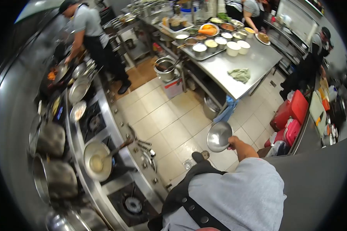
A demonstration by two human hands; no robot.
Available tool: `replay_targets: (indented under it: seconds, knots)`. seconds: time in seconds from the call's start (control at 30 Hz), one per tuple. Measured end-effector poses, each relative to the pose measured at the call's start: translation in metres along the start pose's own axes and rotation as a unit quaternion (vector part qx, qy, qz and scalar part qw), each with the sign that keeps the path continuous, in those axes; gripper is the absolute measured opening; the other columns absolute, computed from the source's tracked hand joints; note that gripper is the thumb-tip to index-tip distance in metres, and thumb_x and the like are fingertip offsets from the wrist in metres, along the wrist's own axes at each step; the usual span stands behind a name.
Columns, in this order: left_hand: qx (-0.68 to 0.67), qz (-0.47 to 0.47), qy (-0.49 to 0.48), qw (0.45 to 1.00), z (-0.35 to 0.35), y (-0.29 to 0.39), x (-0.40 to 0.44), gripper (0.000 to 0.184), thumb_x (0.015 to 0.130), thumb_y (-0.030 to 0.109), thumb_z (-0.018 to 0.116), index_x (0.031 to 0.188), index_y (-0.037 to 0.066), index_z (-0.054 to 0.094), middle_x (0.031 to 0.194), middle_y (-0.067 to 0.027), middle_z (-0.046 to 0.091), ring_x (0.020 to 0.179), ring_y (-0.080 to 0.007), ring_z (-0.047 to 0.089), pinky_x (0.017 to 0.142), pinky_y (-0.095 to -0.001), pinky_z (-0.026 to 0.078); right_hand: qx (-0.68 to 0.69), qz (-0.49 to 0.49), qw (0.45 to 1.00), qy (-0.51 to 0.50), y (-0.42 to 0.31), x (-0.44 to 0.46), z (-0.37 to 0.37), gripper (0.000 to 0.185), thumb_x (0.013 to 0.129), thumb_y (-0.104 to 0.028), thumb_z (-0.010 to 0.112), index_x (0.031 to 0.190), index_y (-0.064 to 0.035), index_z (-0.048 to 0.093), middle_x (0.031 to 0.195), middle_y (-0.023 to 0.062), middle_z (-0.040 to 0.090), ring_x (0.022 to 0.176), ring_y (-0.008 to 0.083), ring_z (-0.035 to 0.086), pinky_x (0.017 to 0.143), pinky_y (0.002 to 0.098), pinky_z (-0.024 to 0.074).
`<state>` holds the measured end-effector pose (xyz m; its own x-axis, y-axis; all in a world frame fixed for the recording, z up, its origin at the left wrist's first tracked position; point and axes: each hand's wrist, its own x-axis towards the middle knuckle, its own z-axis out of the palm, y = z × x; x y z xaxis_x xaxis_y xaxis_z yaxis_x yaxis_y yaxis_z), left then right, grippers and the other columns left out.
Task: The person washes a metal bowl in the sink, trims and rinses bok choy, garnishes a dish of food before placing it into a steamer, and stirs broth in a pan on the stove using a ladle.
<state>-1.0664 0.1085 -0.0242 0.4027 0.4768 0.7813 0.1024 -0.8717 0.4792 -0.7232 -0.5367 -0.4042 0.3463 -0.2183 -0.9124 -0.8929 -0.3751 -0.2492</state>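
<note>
Stove (133, 205): one, steel, burners along its top. Worktable (266, 57): one, steel, white tubs (233, 49) toward its far side. Pan (89, 152): on the stove, yellowish contents. Metal bowl (219, 136): held above tiled floor (173, 119). Right hand (232, 143): closed on the bowl's rim (the left, I cannot see).

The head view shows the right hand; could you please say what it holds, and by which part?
The right hand holds a metal bowl by its rim.
</note>
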Motion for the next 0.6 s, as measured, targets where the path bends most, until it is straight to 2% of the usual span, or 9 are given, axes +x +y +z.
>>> replay_targets:
  seconds: [0.07,0.13,0.2,0.27,0.33,0.43,0.53,0.57,0.6]
  knots:
    - [-0.034,0.113,-0.168,0.979,0.066,0.034,0.020,0.029,0.095,0.019,0.055,0.112,-0.005,0.057,0.086,-0.0138,0.069,0.072,-0.0229,0.068,0.071,-0.0314,0.055,0.060,0.008,0.998,0.007,0.007,0.005,-0.019,0.023,0.084,-0.020,0.050,0.084,-0.0037,0.065,0.072,0.0123,0.069,0.050,0.0189,0.064,0.045,0.0387,0.0486]
    - [-0.166,-0.218,-0.166,0.947,0.154,0.128,0.025,0.027,0.096,0.016,0.053,0.114,-0.005,0.056,0.090,-0.0142,0.069,0.076,-0.0219,0.068,0.072,-0.0290,0.055,0.049,0.038,0.997,-0.048,0.005,0.009,-0.038,0.024,0.085,-0.024,0.051,0.085,-0.0046,0.064,0.073,0.0125,0.068,0.054,0.0186,0.066,0.047,0.0360,0.0486]
    - [-0.225,-0.287,-0.304,0.880,0.215,0.153,0.027,0.023,0.095,0.010,0.054,0.113,-0.004,0.057,0.095,-0.0139,0.068,0.081,-0.0202,0.067,0.075,-0.0279,0.054,0.050,0.028,0.998,-0.035,0.014,0.018,-0.053,0.027,0.089,-0.024,0.045,0.093,-0.0053,0.064,0.075,0.0134,0.070,0.059,0.0195,0.068,0.053,0.0367,0.0495]
    - [-0.258,-0.267,-0.383,0.846,0.269,0.160,0.013,0.023,0.093,0.007,0.057,0.114,-0.003,0.057,0.100,-0.0135,0.067,0.086,-0.0182,0.066,0.075,-0.0280,0.053,0.091,0.037,0.995,-0.002,0.012,-0.007,-0.070,0.028,0.090,-0.022,0.045,0.093,0.0002,0.062,0.076,0.0157,0.070,0.059,0.0204,0.068,0.053,0.0364,0.0498]
    - [-0.251,-0.224,-0.461,0.821,0.307,0.189,0.017,0.029,0.092,0.006,0.060,0.120,-0.002,0.056,0.103,-0.0107,0.067,0.090,-0.0154,0.064,0.079,-0.0271,0.052,0.124,0.052,0.991,0.015,0.040,0.024,-0.082,0.028,0.090,-0.020,0.046,0.093,0.0032,0.061,0.075,0.0166,0.070,0.058,0.0216,0.068,0.052,0.0375,0.0503]
    - [-0.260,-0.205,-0.512,0.792,0.347,0.225,0.020,0.030,0.091,0.003,0.060,0.121,-0.002,0.057,0.103,-0.0099,0.067,0.089,-0.0146,0.064,0.078,-0.0253,0.051,0.198,0.050,0.978,0.031,0.065,0.011,-0.097,0.024,0.087,-0.014,0.046,0.088,0.0077,0.057,0.070,0.0161,0.065,0.058,0.0227,0.068,0.043,0.0367,0.0484]
    - [-0.242,-0.174,-0.591,0.750,0.384,0.228,0.023,0.038,0.093,0.015,0.060,0.127,0.000,0.052,0.117,-0.0123,0.062,0.103,-0.0185,0.060,0.086,-0.0323,0.049,0.239,0.069,0.968,0.028,0.092,0.000,-0.102,0.024,0.086,-0.013,0.047,0.087,0.0071,0.059,0.069,0.0161,0.066,0.059,0.0242,0.069,0.044,0.0370,0.0490]
    - [-0.338,-0.185,-0.522,0.761,0.403,0.235,0.016,0.033,0.086,0.011,0.067,0.115,-0.004,0.057,0.101,-0.0126,0.064,0.089,-0.0183,0.062,0.079,-0.0323,0.052,0.257,0.081,0.962,0.045,0.100,-0.002,-0.100,0.024,0.085,-0.014,0.048,0.087,0.0070,0.059,0.069,0.0162,0.066,0.059,0.0241,0.069,0.044,0.0368,0.0493]
    - [-0.333,-0.180,-0.530,0.759,0.410,0.239,0.016,0.032,0.086,0.010,0.067,0.114,-0.003,0.058,0.101,-0.0125,0.065,0.089,-0.0181,0.062,0.079,-0.0312,0.051,0.275,0.094,0.955,0.061,0.109,-0.004,-0.096,0.024,0.085,-0.014,0.048,0.086,0.0069,0.060,0.069,0.0164,0.066,0.058,0.0240,0.069,0.044,0.0367,0.0496]
